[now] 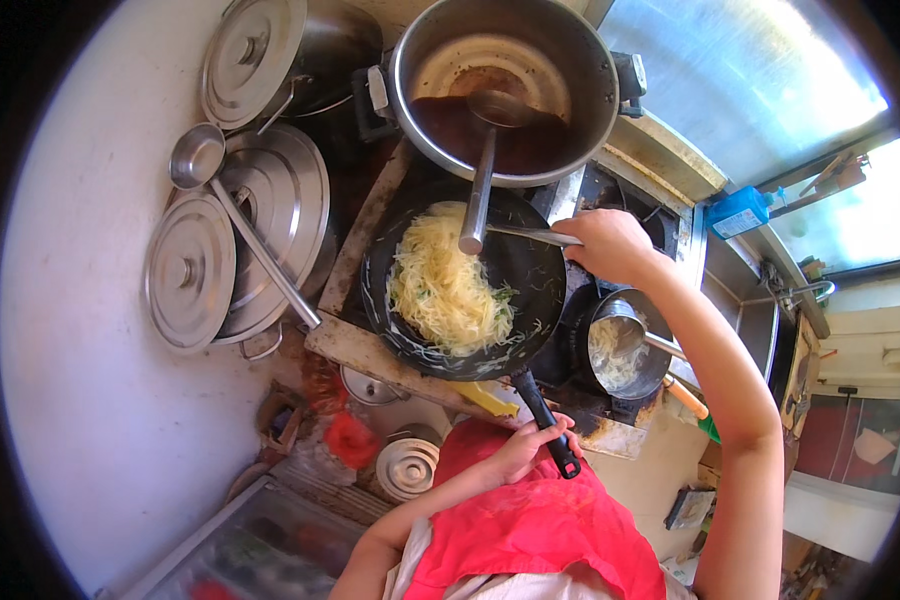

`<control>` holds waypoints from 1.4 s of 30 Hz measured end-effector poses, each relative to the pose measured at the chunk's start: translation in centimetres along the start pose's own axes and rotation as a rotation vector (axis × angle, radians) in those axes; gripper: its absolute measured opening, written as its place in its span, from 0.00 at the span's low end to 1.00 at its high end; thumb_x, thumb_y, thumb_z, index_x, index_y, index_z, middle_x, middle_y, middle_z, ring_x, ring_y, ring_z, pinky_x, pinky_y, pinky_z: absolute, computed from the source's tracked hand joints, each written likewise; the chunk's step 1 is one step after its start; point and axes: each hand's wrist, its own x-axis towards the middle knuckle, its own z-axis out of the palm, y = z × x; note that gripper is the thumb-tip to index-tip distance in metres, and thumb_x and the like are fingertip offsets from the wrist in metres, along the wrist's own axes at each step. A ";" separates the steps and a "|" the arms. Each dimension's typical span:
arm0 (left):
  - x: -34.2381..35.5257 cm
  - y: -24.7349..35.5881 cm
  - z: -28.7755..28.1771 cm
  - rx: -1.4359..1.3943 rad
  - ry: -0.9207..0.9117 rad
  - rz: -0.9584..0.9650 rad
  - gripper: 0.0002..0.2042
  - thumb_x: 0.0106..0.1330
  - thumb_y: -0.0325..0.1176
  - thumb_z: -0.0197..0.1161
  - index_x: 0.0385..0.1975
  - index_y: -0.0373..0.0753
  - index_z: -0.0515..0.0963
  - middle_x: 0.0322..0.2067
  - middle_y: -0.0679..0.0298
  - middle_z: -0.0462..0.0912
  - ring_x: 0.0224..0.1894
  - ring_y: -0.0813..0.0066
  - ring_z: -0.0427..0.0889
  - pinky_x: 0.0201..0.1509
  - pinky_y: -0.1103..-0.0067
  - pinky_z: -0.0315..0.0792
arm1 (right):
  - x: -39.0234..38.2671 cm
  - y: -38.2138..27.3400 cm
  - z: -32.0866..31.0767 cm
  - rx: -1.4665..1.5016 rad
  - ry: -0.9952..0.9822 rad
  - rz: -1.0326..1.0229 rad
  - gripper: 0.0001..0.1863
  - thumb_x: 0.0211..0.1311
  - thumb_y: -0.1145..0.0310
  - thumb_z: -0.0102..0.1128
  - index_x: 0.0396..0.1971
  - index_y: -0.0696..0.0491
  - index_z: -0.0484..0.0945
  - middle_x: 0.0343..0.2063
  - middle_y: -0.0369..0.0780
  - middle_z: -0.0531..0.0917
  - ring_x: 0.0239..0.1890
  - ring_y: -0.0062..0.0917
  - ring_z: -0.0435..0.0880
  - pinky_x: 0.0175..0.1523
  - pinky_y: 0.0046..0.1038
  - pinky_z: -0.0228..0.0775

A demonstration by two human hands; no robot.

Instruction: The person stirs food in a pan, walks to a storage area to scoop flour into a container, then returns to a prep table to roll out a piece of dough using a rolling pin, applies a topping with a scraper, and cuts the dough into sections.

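Observation:
My left hand (pixel 532 450) is closed around the black handle of a dark frying pan (pixel 540 300) on the stove. A heap of pale yellow shreds (pixel 440 280), with a few green bits, lies in its left half. My right hand (pixel 615 245) grips a metal-handled utensil (pixel 530 234) whose shaft reaches over the pan; its working end is hidden, so the kind cannot be told. A big steel pot (pixel 410 120) with dark reddish liquid stands just beyond the pan. A ladle (pixel 480 180) rests in it, handle jutting over the pan.
Right of the pan, a smaller pot (pixel 660 372) holds pale shreds and a metal scoop (pixel 618 336). Left, against the wall, stand lidded steel pots (pixel 290 190) with a long ladle (pixel 260 245) on top. A blue bottle (pixel 738 213) sits by the window; a sink (pixel 755 320) lies right.

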 end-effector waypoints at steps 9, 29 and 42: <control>-0.1 0.3 0.3 0.006 0.017 0.011 0.13 0.71 0.41 0.54 0.43 0.38 0.67 0.34 0.56 0.80 0.41 0.65 0.80 0.49 0.70 0.74 | -8.8 -4.1 1.7 -0.234 0.248 -0.267 0.31 0.50 0.77 0.56 0.60 0.50 0.69 0.34 0.38 0.74 0.32 0.28 0.81 0.30 0.29 0.75; -0.3 0.3 0.4 -0.050 0.047 -0.018 0.12 0.72 0.38 0.54 0.45 0.36 0.68 0.35 0.56 0.78 0.44 0.62 0.80 0.52 0.67 0.73 | -15.4 -6.7 6.1 -0.213 0.273 0.185 0.34 0.53 0.75 0.55 0.62 0.37 0.68 0.29 0.34 0.77 0.32 0.26 0.80 0.31 0.29 0.74; -0.6 -0.5 0.9 -0.044 0.106 -0.043 0.13 0.73 0.40 0.52 0.47 0.36 0.70 0.34 0.58 0.78 0.42 0.61 0.79 0.53 0.67 0.70 | -17.7 -8.2 13.3 -0.089 0.393 0.124 0.34 0.51 0.70 0.57 0.63 0.42 0.66 0.27 0.34 0.72 0.31 0.24 0.78 0.31 0.25 0.73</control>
